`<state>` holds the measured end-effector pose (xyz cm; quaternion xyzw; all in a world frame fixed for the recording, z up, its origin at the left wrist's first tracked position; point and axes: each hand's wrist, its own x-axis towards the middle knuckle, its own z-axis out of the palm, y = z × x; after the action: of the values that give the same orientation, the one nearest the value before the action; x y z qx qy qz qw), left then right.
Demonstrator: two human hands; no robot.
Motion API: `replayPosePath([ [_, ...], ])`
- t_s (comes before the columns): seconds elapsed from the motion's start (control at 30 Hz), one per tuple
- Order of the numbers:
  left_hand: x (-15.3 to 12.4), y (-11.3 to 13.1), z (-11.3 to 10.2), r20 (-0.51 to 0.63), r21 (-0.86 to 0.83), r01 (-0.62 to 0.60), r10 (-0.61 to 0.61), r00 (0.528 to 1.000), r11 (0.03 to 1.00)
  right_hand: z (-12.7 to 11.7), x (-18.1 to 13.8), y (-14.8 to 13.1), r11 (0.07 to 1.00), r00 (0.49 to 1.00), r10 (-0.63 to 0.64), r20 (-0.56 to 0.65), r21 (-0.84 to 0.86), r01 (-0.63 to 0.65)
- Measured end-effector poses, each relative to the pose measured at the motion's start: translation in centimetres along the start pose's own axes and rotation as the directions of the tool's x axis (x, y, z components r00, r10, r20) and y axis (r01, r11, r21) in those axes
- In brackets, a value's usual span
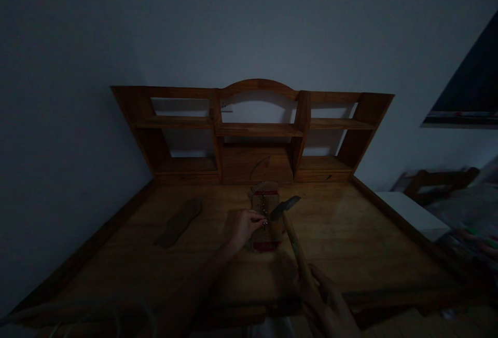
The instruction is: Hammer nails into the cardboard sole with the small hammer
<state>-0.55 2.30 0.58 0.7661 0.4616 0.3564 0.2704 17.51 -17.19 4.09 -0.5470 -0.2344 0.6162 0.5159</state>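
Gripping the hammer point(291, 224) low on its wooden handle, the right hand point(329, 304) is closed around the shaft near its end, with the dark metal head raised ahead of it and tilted left. Just left of that head, the left hand point(245, 226) pinches something small between fingertips, probably a nail, though it is too dim to be sure. Under those fingers lies a small wooden block point(264, 216) with red bands, resting on the desk point(350, 244). The hammer looks head-heavy and stiff, so a grip far down the handle suits it. The pinched piece seems thin and easy to drop. A flat wooden piece point(179, 222) lies well left of the left hand.
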Motion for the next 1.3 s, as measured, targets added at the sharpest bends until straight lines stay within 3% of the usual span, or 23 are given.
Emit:
replayPosePath([
  [0.33,0.5,-1.0,0.6,0.009,-0.008,0.008,-0.008,1.000,1.000,-1.3,1.7,1.5,0.996,0.998,-0.007,0.068,-0.085,0.013],
  [0.57,0.2,-0.7,0.3,0.014,-0.014,-0.029,0.029,0.999,0.999,-1.7,2.0,1.9,0.974,0.988,-0.128,0.087,-0.178,0.142],
  [0.7,0.2,-0.8,0.3,0.006,-0.022,-0.025,0.025,1.000,0.999,-1.4,1.6,1.2,0.952,0.990,-0.086,0.109,-0.283,0.114],
  [0.83,0.1,-0.8,0.3,0.012,-0.069,-0.010,0.011,1.000,0.998,-0.4,0.7,0.0,0.907,0.963,-0.161,0.218,-0.352,0.231],
  [0.97,0.0,-0.4,0.2,0.020,-0.026,-0.040,0.041,0.999,0.999,0.0,0.1,-0.5,0.903,0.980,-0.136,0.148,-0.388,0.184],
  [1.1,0.0,0.1,0.0,0.029,-0.030,0.020,-0.019,0.999,0.999,-0.1,0.1,-0.6,0.861,0.968,-0.159,0.195,-0.452,0.233],
  [1.3,0.2,-1.6,0.8,0.012,-0.070,-0.016,0.017,1.000,0.997,-0.3,0.1,-0.9,0.850,0.977,-0.131,0.166,-0.489,0.197],
])
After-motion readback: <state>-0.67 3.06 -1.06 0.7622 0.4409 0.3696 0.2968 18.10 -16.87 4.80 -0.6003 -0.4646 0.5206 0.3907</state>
